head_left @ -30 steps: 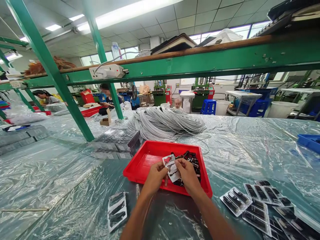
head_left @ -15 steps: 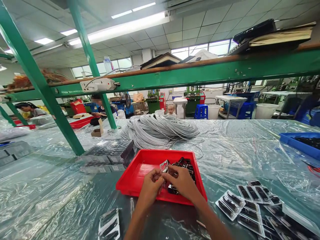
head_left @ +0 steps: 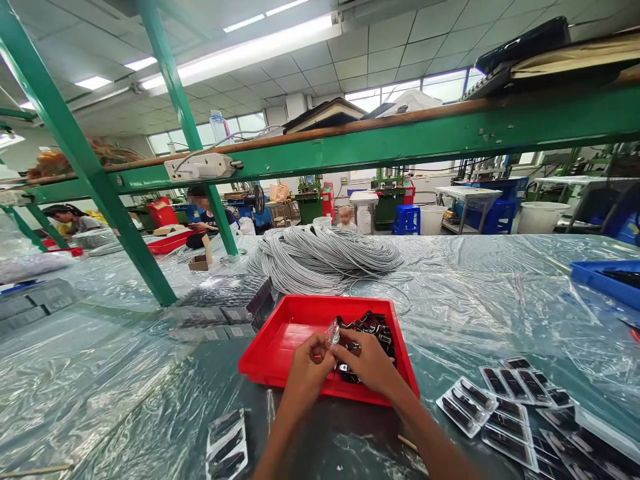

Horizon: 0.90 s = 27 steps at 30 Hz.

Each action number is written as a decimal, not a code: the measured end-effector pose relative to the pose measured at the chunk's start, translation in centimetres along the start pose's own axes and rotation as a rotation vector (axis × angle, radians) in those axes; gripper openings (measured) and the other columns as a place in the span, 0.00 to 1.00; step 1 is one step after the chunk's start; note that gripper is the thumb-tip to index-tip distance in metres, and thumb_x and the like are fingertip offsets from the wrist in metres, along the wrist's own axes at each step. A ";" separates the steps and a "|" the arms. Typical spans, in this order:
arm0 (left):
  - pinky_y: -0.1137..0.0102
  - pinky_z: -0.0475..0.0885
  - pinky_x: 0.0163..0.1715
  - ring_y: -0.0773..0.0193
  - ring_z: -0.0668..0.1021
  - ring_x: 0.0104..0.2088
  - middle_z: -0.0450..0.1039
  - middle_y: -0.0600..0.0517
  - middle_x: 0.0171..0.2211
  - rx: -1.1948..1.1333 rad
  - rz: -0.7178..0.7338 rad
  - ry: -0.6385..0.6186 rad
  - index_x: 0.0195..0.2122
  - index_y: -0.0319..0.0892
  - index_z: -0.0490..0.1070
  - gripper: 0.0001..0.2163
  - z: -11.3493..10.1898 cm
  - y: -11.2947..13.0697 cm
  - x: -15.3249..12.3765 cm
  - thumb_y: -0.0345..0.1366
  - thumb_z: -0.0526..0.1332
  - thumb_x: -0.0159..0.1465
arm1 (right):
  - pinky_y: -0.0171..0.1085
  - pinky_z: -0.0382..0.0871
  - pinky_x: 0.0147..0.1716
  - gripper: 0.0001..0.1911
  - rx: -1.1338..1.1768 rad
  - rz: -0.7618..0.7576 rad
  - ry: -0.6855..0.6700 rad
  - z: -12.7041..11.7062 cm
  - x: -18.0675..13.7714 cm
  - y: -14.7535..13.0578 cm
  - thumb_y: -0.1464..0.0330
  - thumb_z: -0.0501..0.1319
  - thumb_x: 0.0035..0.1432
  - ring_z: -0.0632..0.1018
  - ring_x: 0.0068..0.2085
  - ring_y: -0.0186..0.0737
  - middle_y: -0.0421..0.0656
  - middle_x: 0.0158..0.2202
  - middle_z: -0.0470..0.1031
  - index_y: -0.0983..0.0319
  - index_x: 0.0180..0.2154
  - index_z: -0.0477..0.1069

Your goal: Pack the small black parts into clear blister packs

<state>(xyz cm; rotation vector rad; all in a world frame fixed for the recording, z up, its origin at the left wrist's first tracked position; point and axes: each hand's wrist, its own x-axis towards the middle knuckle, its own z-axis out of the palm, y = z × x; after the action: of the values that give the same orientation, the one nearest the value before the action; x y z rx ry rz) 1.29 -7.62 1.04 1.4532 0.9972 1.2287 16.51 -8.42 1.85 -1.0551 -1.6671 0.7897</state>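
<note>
Over the red tray (head_left: pixel 273 337), both hands meet at a small clear plastic packet (head_left: pixel 333 331), crinkled and shiny. My left hand (head_left: pixel 307 368) pinches it from the left, fingers curled. My right hand (head_left: pixel 369 362) grips its other side with thumb and fingertips. Whether anything is inside the packet, I cannot make out. Small black parts with shiny metal bits (head_left: pixel 375 328) are heaped in the tray's right half, partly hidden behind my right hand.
Blister packs of black pieces (head_left: pixel 467 405) lie to the right, and another blister pack (head_left: pixel 227 445) at front left. Behind the tray are a grey cable coil (head_left: pixel 325 257) and stacked boxes (head_left: pixel 215 320). A green post (head_left: pixel 125 233) rises at left; a blue tray (head_left: pixel 605 280) is far right.
The clear packet has turned between my fingers and now looks narrower. Both hands stay over the tray, and the whole view has shifted slightly.
</note>
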 end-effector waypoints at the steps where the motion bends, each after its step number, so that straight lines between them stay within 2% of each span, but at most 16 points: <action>1: 0.76 0.61 0.24 0.70 0.66 0.22 0.64 0.59 0.21 0.012 0.009 0.003 0.27 0.42 0.67 0.09 0.0 0.0 -0.1 0.39 0.66 0.54 | 0.38 0.72 0.37 0.13 0.018 0.016 -0.002 -0.1 0.0 0.1 0.62 0.61 0.59 0.80 0.37 0.46 0.43 0.35 0.81 0.62 0.39 0.79; 6: 0.75 0.62 0.25 0.69 0.67 0.25 0.65 0.57 0.24 0.045 0.062 0.006 0.28 0.42 0.67 0.08 0.3 -0.2 -0.2 0.39 0.65 0.56 | 0.44 0.74 0.43 0.19 0.164 0.090 -0.029 -0.5 0.1 0.8 0.64 0.64 0.55 0.80 0.43 0.50 0.47 0.42 0.81 0.62 0.48 0.77; 9: 0.75 0.63 0.25 0.69 0.67 0.24 0.65 0.58 0.23 0.020 0.049 0.019 0.27 0.43 0.67 0.07 0.2 -0.2 -0.1 0.37 0.65 0.54 | 0.45 0.76 0.41 0.17 0.312 0.112 -0.025 -0.4 0.2 1.0 0.65 0.65 0.53 0.80 0.44 0.50 0.46 0.40 0.81 0.62 0.45 0.78; 12: 0.75 0.65 0.24 0.68 0.68 0.23 0.65 0.58 0.22 0.012 0.041 0.048 0.26 0.43 0.68 0.06 -0.1 0.2 0.1 0.36 0.65 0.52 | 0.44 0.78 0.35 0.15 0.477 0.137 -0.014 0.0 0.5 1.4 0.64 0.64 0.53 0.81 0.38 0.47 0.45 0.37 0.81 0.62 0.42 0.78; 16: 0.75 0.66 0.23 0.67 0.68 0.23 0.66 0.57 0.21 0.112 0.048 0.125 0.24 0.44 0.68 0.06 -0.1 0.6 0.1 0.35 0.66 0.50 | 0.44 0.79 0.35 0.14 0.547 0.170 0.038 0.7 0.8 2.4 0.64 0.65 0.51 0.80 0.39 0.45 0.45 0.38 0.80 0.61 0.41 0.76; 19: 0.76 0.63 0.19 0.70 0.66 0.19 0.66 0.58 0.21 0.101 0.012 0.101 0.26 0.44 0.69 0.07 -0.2 0.6 0.2 0.38 0.66 0.52 | 0.42 0.80 0.32 0.18 0.461 0.161 0.132 0.5 0.8 2.8 0.65 0.64 0.52 0.79 0.43 0.46 0.47 0.45 0.77 0.59 0.46 0.73; 21: 0.76 0.62 0.17 0.71 0.64 0.16 0.66 0.59 0.20 0.053 -0.007 0.067 0.28 0.44 0.68 0.09 -0.4 0.5 0.3 0.42 0.65 0.54 | 0.40 0.79 0.32 0.17 0.292 0.056 0.156 0.1 0.6 2.5 0.68 0.62 0.54 0.78 0.46 0.46 0.47 0.48 0.74 0.57 0.48 0.73; 24: 0.76 0.62 0.16 0.72 0.64 0.16 0.65 0.61 0.20 0.002 -0.007 0.030 0.28 0.44 0.66 0.11 -0.7 0.3 0.5 0.45 0.65 0.56 | 0.39 0.78 0.38 0.14 0.023 -0.160 0.095 -0.5 0.2 1.8 0.70 0.59 0.58 0.76 0.48 0.45 0.47 0.48 0.72 0.56 0.46 0.76; 27: 0.76 0.63 0.16 0.72 0.66 0.16 0.66 0.60 0.21 -0.018 -0.024 0.008 0.29 0.44 0.66 0.13 -0.9 0.3 0.5 0.46 0.65 0.56 | 0.43 0.74 0.47 0.16 -0.146 -0.299 0.073 -0.3 -0.1 1.4 0.71 0.59 0.60 0.75 0.49 0.45 0.47 0.49 0.71 0.54 0.49 0.75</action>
<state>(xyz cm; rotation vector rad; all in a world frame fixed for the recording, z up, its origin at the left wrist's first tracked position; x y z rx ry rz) 0.52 -7.05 1.45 1.4193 1.0036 1.2239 17.17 -7.92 0.69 -0.8924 -1.7874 0.4359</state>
